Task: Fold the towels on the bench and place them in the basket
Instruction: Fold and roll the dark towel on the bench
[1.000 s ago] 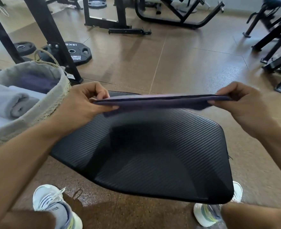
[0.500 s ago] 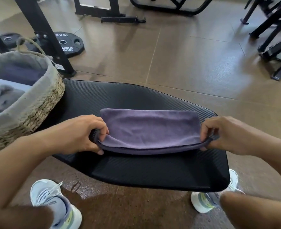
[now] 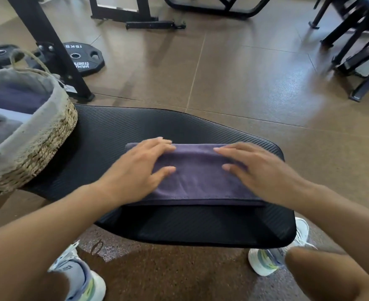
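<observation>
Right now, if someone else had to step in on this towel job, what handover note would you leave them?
Left hand: open, flat on the left part of the purple towel, fingers straight.
Right hand: open, flat on the towel's right part.
The towel lies folded into a long band on the black bench, near its front edge.
The basket stands on the bench's left end and already holds folded towels, grey and dark purple.
Done: this towel is folded lengthwise and being pressed flat.
Left: probably fold it shorter, then put it in the basket. No other loose towels are in view.
</observation>
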### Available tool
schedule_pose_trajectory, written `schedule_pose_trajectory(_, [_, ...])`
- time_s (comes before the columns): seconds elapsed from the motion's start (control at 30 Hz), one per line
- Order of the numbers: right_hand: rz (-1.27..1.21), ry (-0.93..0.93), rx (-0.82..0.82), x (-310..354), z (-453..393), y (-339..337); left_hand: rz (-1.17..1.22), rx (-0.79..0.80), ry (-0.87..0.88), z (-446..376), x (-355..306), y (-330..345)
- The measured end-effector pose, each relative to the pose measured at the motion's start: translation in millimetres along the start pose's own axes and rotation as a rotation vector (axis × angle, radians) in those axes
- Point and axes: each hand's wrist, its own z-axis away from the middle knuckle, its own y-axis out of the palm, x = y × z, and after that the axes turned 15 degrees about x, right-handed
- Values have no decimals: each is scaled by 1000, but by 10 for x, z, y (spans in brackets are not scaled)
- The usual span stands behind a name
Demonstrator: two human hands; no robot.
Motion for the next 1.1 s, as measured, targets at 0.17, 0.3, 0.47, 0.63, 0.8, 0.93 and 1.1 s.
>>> schedule_pose_trajectory(0.17, [88, 54, 288, 90, -220, 290, -196, 292, -97, -230, -216, 256])
schedule_pose_trajectory(0.3, [118, 103, 338, 102, -264, 361, -278, 424, -144, -273, -168, 311])
schedule_pose_trajectory(0.47, [160, 74, 332, 88, -243, 413, -301, 419, -90, -232, -113, 333])
schedule_pose_trajectory(0.63, [20, 75, 259, 44, -245, 442, -350, 330, -82, -160, -113, 397])
schedule_pose_trajectory(0.8, [16, 504, -1, -408, -321, 129, -324, 356, -79, -165, -117, 373])
schedule_pose_trajectory(0.93, [-148, 638, 182, -564, -348, -156, -204, 277, -82, -222, -190, 352])
schedule_pose_trajectory(1.1, [-230, 718, 289, -468, -298, -303, -310, 218, -13, -347, -287, 439])
